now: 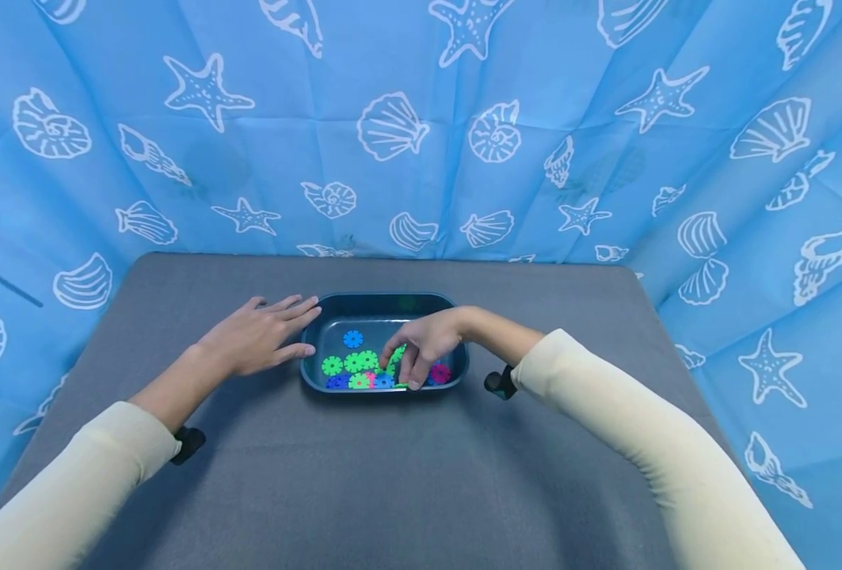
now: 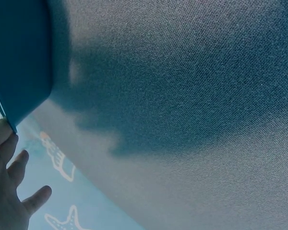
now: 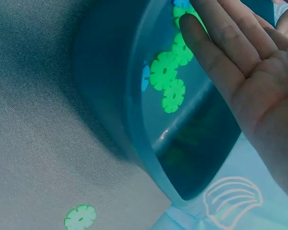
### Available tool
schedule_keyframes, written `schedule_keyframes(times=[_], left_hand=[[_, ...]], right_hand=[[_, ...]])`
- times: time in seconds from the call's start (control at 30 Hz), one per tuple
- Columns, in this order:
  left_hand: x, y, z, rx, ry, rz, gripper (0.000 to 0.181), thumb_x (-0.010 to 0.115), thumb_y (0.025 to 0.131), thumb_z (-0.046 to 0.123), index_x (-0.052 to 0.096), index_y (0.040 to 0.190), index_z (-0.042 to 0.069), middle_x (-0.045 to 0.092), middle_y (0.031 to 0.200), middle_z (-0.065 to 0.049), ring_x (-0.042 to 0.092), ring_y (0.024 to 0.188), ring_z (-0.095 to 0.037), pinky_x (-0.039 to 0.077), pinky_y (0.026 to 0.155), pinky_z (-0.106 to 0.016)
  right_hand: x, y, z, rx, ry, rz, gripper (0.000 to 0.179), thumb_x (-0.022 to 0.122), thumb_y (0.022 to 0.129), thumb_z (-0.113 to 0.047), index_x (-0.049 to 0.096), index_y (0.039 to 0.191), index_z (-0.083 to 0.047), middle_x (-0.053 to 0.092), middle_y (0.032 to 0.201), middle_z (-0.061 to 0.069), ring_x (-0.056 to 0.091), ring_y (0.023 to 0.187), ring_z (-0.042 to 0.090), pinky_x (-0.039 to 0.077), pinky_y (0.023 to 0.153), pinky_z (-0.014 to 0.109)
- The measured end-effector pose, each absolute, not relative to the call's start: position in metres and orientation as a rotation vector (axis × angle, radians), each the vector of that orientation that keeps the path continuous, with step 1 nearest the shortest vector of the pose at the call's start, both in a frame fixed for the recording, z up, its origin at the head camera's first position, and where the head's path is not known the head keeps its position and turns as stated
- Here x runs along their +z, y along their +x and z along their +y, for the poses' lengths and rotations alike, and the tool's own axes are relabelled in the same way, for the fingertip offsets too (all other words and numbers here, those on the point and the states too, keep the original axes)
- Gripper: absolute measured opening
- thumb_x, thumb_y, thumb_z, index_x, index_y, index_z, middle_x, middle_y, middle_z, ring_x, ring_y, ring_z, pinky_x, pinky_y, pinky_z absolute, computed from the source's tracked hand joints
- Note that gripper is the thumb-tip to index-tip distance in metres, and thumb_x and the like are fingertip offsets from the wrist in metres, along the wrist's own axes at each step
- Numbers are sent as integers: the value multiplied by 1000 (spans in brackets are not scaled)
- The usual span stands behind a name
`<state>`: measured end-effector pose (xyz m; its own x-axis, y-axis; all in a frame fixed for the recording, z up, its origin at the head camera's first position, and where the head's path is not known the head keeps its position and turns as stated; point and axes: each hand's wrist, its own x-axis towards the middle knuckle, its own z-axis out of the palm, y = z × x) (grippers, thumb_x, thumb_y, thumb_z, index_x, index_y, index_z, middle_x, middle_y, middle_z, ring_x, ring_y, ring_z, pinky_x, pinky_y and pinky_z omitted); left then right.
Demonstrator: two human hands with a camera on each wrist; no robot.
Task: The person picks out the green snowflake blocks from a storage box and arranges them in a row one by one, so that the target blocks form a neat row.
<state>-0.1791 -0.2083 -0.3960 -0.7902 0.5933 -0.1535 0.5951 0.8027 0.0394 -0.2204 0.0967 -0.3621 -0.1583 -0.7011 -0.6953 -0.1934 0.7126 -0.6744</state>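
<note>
A dark blue-green rectangular tray (image 1: 378, 296) holds several flat notched plastic discs in green, blue and pink. Green discs (image 1: 355, 362) gather along its near side, a blue disc (image 1: 352, 339) lies farther back, and a pink disc (image 1: 440, 374) is at the right. My left hand (image 1: 257, 336) rests its extended fingers at the tray's left rim. Over the near right part of the tray, my right hand (image 1: 428, 340) points its fingers down among the discs. Its fingers look mostly straight in the right wrist view; no disc is plainly held. The hand hides some discs.
One green disc (image 3: 80, 218) lies on the table outside the tray in the right wrist view. Grey cloth (image 1: 363, 475) covers the table. A blue curtain (image 1: 406, 190) with white shells and starfish hangs behind it.
</note>
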Motion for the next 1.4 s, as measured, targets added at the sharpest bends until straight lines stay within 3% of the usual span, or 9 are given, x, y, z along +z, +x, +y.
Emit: schedule_keyframes(times=[0.27, 0.43, 0.53, 0.73, 0.9, 1.03, 1.17, 1.4], left_hand=[[-396, -179, -208, -7, 945, 2834, 73, 52, 99, 54, 35, 155, 9, 29, 161, -13, 29, 146, -36, 27, 109, -69], [-396, -179, -208, -16, 960, 2837, 73, 52, 100, 53, 35, 155, 9, 30, 161, -13, 29, 146, -36, 27, 109, -68], [-397, -180, -209, -14, 967, 2839, 72, 53, 100, 52, 35, 155, 9, 30, 161, -13, 30, 146, -36, 28, 108, -68], [-398, -179, -209, -4, 977, 2836, 73, 53, 99, 52, 35, 155, 9, 30, 161, -13, 30, 146, -36, 28, 108, -69], [-397, -179, -209, -4, 977, 2828, 72, 53, 100, 52, 35, 155, 9, 30, 161, -13, 29, 146, -36, 27, 108, -69], [-396, -179, -209, -8, 974, 2827, 72, 52, 100, 52, 36, 155, 9, 30, 161, -13, 29, 146, -37, 27, 109, -69], [-395, -178, -208, -11, 964, 2824, 73, 52, 100, 53, 35, 155, 9, 29, 161, -13, 28, 147, -36, 26, 109, -68], [-395, -177, -207, -25, 958, 2828, 73, 52, 99, 53, 36, 155, 9, 29, 161, -13, 28, 147, -36, 26, 110, -68]], right_hand=[[-360, -216, 97, -560, -698, 1757, 57, 69, 93, -5, 46, 145, -4, 72, 113, 12, 68, 102, 14, 48, 99, 31], [-358, -216, 99, -552, -695, 1816, 50, 69, 94, -7, 52, 141, -6, 74, 104, 6, 69, 100, 13, 46, 101, 34], [-356, -216, 103, -560, -686, 1853, 47, 67, 94, -4, 54, 139, -7, 75, 97, 3, 70, 96, 15, 48, 96, 33], [-351, -218, 119, -607, -720, 1893, 43, 61, 93, 4, 56, 136, -2, 75, 89, 9, 70, 86, 20, 53, 86, 29], [-344, -222, 135, -616, -703, 1924, 45, 62, 94, 2, 55, 138, -1, 75, 90, 10, 71, 88, 18, 52, 92, 33], [-340, -226, 152, -675, -669, 1943, 43, 60, 95, 3, 55, 137, 0, 76, 91, 12, 73, 94, 25, 50, 99, 37], [-336, -231, 172, -755, -641, 1957, 38, 61, 95, 3, 57, 133, 3, 75, 92, 14, 72, 94, 31, 53, 96, 37], [-339, -240, 213, -897, -610, 2089, 23, 62, 95, 3, 67, 117, 6, 76, 93, 14, 73, 91, 27, 56, 91, 39]])
